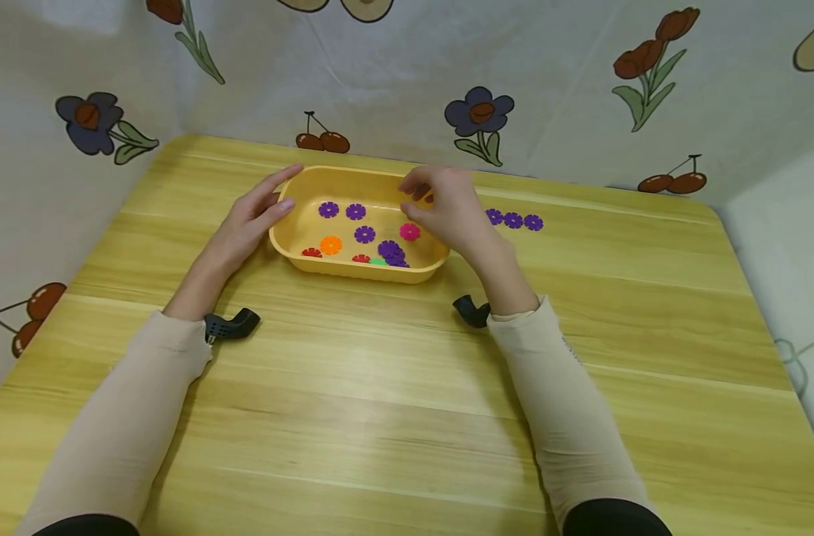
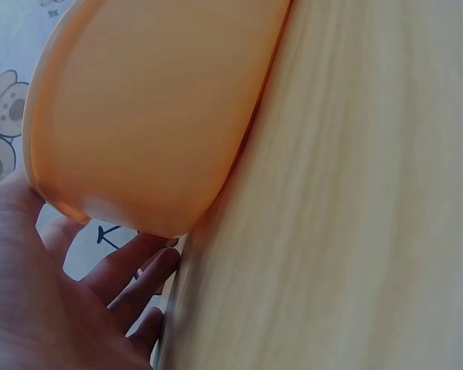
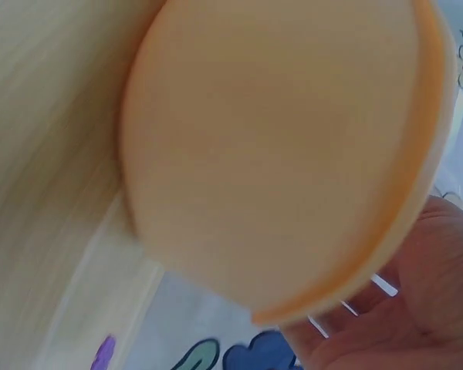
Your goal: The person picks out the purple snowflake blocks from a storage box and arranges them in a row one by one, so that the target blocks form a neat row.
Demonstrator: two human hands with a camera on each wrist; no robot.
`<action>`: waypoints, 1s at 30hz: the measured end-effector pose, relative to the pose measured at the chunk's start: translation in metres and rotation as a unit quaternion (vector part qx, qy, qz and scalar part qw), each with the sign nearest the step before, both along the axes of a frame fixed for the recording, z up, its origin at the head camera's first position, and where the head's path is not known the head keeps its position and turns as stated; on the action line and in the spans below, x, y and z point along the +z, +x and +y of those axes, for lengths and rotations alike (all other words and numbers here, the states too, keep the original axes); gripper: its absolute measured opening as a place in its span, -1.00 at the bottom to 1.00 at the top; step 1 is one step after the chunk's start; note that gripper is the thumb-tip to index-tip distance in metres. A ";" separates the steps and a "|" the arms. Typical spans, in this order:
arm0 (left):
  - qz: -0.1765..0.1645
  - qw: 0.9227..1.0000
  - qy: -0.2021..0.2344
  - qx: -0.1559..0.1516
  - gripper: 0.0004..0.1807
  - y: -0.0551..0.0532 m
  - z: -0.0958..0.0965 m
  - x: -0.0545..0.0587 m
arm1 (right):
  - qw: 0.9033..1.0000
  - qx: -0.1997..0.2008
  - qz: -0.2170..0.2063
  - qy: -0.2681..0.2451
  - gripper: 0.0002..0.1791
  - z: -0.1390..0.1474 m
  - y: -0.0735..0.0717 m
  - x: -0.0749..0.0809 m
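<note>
A yellow plastic tray [image 1: 353, 273] stands on the table with flower-shaped discs inside. Among them are several purple discs [image 1: 364, 234], an orange disc [image 1: 331, 245] and a pink disc [image 1: 409, 232]. My left hand [image 1: 246, 216] holds the tray's left end, thumb over the rim and fingers along the outside. In the left wrist view, those fingers [image 2: 143, 289] spread beside the tray wall. My right hand [image 1: 447, 205] reaches over the right end, fingers loosely bent above the inside, thumb apart from the forefinger. In the right wrist view, the tray wall hides its fingertips.
To the right of the tray, a row of purple discs [image 1: 513, 220] lies on the wooden table [image 1: 353, 387]. Behind the table hangs a white cloth [image 1: 393, 82] printed with flowers and cherries. Red and green discs sit partly hidden behind the tray's near wall.
</note>
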State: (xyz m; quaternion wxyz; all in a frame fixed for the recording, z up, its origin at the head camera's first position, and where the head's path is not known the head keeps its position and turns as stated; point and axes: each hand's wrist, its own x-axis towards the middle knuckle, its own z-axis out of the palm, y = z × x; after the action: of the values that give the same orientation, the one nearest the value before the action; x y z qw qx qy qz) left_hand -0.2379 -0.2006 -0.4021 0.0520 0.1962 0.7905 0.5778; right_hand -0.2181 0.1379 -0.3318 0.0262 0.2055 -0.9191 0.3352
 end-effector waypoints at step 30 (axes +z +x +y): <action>0.001 1.000 -0.004 0.004 -0.42 -0.001 -0.001 -0.002 | 0.989 0.054 -0.035 0.132 -0.76 -0.064 -0.001 -0.027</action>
State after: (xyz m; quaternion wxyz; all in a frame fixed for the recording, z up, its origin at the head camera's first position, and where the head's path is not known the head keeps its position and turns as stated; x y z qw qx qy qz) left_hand -0.2389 -0.2018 -0.4039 0.0501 0.1936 0.7936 0.5746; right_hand -0.2195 0.0737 -0.3585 -0.0516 0.2442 -0.9434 0.2184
